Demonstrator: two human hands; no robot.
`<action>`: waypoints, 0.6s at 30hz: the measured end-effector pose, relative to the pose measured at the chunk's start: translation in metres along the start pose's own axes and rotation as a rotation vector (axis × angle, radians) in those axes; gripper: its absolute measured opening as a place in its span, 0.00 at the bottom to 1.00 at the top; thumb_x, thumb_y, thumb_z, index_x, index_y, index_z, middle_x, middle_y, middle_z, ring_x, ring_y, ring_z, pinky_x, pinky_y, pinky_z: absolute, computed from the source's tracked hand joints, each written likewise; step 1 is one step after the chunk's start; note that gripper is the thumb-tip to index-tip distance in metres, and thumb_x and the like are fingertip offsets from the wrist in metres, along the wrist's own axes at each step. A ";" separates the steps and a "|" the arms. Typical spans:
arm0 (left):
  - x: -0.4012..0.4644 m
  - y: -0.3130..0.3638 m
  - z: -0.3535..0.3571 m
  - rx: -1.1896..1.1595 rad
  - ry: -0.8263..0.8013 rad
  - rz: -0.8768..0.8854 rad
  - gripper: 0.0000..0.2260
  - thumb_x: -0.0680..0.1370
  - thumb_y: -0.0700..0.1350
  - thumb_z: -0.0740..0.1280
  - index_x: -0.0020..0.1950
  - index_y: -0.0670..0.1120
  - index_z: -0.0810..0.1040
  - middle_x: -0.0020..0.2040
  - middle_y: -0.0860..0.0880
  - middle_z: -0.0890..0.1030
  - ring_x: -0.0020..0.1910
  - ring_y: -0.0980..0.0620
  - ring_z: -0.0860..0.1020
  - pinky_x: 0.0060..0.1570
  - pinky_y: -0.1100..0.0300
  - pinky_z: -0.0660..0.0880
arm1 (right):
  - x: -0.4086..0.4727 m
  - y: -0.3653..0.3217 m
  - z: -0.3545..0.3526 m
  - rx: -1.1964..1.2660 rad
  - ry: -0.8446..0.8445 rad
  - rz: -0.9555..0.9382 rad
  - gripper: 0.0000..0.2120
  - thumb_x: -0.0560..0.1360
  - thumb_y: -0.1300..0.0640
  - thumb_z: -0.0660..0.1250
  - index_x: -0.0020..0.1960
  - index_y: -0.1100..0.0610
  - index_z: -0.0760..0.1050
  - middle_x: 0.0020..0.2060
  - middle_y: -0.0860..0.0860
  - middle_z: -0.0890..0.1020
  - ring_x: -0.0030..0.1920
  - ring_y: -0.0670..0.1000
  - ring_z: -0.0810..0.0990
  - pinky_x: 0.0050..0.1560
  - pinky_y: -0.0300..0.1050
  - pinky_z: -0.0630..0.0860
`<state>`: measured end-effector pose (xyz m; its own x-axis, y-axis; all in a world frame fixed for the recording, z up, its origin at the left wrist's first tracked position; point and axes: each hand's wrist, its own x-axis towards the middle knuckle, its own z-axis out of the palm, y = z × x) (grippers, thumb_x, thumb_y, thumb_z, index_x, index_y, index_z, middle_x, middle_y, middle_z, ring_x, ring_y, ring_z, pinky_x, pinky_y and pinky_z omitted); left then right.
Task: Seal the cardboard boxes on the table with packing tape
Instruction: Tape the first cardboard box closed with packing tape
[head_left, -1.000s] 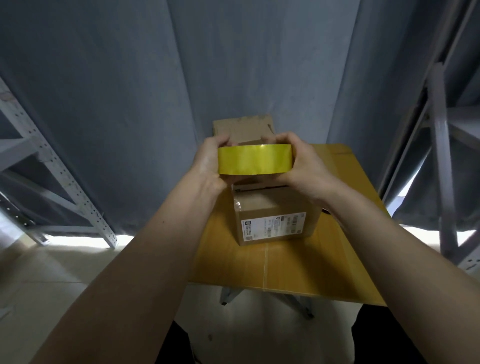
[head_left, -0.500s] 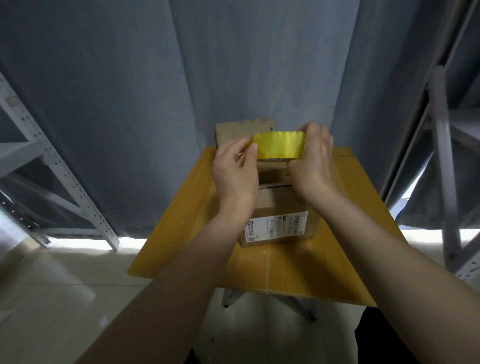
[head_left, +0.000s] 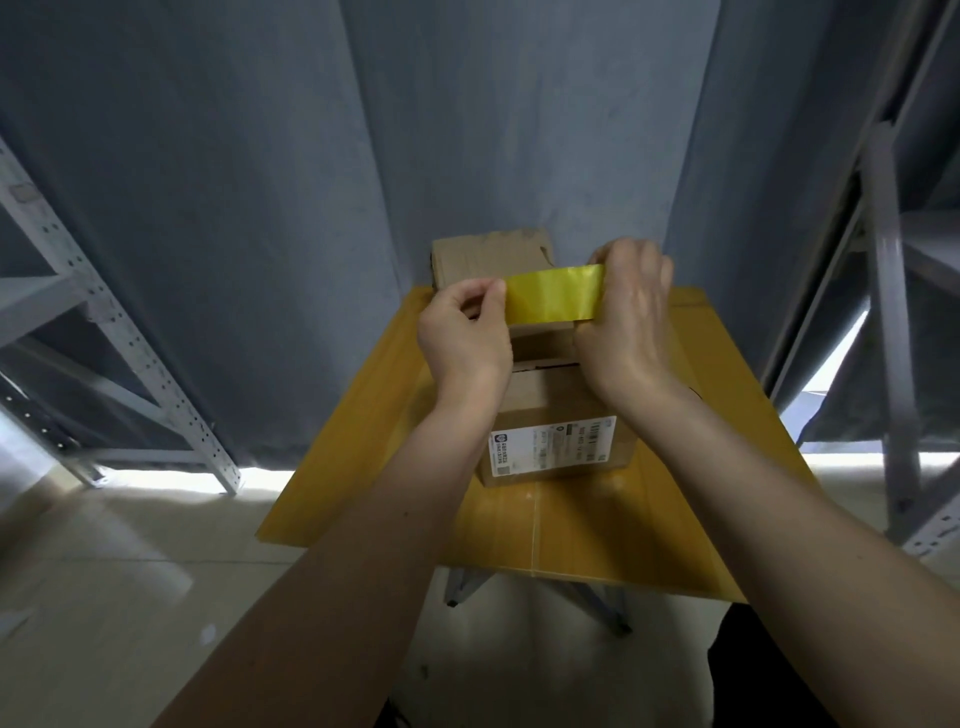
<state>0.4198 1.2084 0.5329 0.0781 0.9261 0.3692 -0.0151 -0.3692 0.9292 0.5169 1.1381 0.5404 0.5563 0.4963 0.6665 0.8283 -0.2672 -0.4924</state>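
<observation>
A roll of yellow packing tape (head_left: 553, 293) is held in the air above the boxes. My right hand (head_left: 631, 317) grips the roll's right side. My left hand (head_left: 465, 332) pinches the tape at the roll's left edge with thumb and fingertips. Below my hands a cardboard box (head_left: 556, 415) with a white shipping label sits on the yellow table (head_left: 571, 535); its top flaps show a dark gap. A second cardboard box (head_left: 491, 257) stands behind it at the table's far edge.
Grey curtains hang behind the table. Grey metal shelving (head_left: 119, 332) stands at the left and more shelving (head_left: 893, 322) at the right. The table's folding legs (head_left: 467, 587) show below its near edge, over a pale tiled floor.
Both hands have carried the tape roll away from me and upward, over the far box. My left hand has shifted from gripping the roll's side to pinching at its left edge.
</observation>
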 end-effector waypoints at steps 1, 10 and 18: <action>0.000 0.000 0.001 0.041 -0.010 0.005 0.03 0.78 0.45 0.67 0.47 0.49 0.80 0.44 0.53 0.82 0.44 0.59 0.79 0.45 0.72 0.75 | -0.001 0.000 0.000 -0.004 0.001 -0.013 0.21 0.65 0.78 0.62 0.54 0.61 0.70 0.56 0.59 0.71 0.59 0.57 0.66 0.47 0.38 0.59; -0.008 -0.002 0.004 0.266 -0.099 0.054 0.03 0.82 0.43 0.58 0.49 0.48 0.70 0.52 0.49 0.76 0.50 0.54 0.72 0.45 0.70 0.64 | 0.003 0.006 0.002 -0.101 -0.065 -0.096 0.20 0.66 0.76 0.65 0.55 0.62 0.70 0.56 0.60 0.71 0.58 0.59 0.68 0.51 0.46 0.65; -0.004 -0.006 -0.002 -0.087 -0.252 -0.135 0.07 0.82 0.46 0.59 0.47 0.47 0.75 0.43 0.51 0.77 0.42 0.56 0.76 0.43 0.65 0.75 | 0.007 0.012 -0.001 -0.081 -0.085 -0.100 0.20 0.68 0.75 0.66 0.56 0.62 0.69 0.57 0.60 0.71 0.58 0.58 0.67 0.51 0.45 0.65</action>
<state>0.4177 1.2069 0.5263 0.3303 0.9135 0.2374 -0.0723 -0.2263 0.9714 0.5307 1.1379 0.5400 0.4656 0.5913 0.6585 0.8841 -0.2769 -0.3765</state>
